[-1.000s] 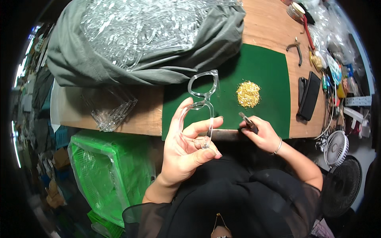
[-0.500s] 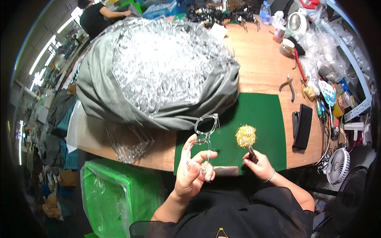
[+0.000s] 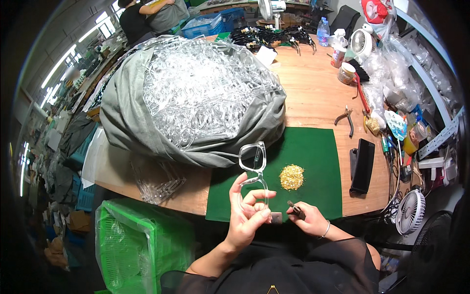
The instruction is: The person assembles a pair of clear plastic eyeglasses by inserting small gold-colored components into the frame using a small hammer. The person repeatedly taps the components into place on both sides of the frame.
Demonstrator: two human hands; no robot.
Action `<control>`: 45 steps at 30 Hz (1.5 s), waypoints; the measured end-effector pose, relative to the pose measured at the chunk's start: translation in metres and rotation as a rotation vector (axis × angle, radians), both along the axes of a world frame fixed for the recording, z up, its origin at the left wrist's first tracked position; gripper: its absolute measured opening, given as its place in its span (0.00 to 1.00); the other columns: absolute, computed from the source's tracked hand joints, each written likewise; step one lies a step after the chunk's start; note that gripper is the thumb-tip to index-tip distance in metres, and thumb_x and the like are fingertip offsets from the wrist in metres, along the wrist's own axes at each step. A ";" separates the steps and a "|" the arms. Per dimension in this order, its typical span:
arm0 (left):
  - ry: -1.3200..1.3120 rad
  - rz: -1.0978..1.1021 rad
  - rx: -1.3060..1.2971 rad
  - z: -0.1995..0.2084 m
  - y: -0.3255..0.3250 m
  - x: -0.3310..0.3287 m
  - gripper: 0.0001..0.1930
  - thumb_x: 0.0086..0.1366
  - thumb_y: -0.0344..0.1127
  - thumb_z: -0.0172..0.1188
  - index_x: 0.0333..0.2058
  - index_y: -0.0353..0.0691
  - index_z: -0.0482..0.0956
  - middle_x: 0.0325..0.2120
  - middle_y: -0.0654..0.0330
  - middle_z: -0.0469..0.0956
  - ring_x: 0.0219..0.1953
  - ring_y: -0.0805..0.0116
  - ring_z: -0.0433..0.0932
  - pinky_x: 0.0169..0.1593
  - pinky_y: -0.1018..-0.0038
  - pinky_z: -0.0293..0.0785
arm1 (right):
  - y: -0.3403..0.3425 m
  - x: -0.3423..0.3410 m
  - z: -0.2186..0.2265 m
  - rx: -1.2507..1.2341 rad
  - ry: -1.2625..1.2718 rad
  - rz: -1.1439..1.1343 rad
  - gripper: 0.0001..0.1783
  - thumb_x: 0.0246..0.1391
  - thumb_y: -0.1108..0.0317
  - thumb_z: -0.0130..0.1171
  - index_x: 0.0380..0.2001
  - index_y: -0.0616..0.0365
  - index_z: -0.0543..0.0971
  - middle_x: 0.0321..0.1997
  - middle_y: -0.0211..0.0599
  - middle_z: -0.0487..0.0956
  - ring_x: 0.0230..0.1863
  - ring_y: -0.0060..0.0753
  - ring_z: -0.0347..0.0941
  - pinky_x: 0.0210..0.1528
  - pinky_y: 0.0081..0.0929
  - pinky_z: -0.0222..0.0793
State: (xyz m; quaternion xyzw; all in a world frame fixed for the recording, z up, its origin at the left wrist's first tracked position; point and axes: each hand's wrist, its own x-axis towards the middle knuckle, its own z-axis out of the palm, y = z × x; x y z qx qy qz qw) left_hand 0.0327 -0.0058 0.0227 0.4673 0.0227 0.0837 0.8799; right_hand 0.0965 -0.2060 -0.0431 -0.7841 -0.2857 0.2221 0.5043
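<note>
Left hand [image 3: 243,223], thumb and fingers pinched on one end of a clear glasses frame [image 3: 260,171], holds it upright above the green mat [image 3: 318,161]; the frame is smooth see-through plastic, with two thick rounded rims joined by a bridge. Over the mat's near edge, the right hand [image 3: 312,223] has its fingers curled round a small dark tool [image 3: 295,208] with a narrow tip. Loose, glittering gold bits [image 3: 292,177] lie heaped on the mat. Beyond and left of it, a soft, wrinkled grey sack [image 3: 120,117] bulges with tangled clear plastic pieces [image 3: 196,93]; right of it, on the wooden bench [image 3: 308,108], sit pliers [image 3: 348,120] and a flat black case [image 3: 363,166]. Compared with half a second ago, the hands are closer together, the same frame and tool in their grip, and more shows beyond the mat.
</note>
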 end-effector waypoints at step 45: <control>-0.074 0.008 0.325 -0.036 0.004 -0.015 0.48 0.51 0.15 0.57 0.60 0.41 0.31 0.48 0.39 0.66 0.39 0.68 0.76 0.43 0.77 0.73 | 0.022 0.046 -0.036 -0.544 -0.334 -0.177 0.10 0.45 0.67 0.59 0.26 0.62 0.71 0.27 0.46 0.72 0.31 0.51 0.71 0.33 0.39 0.66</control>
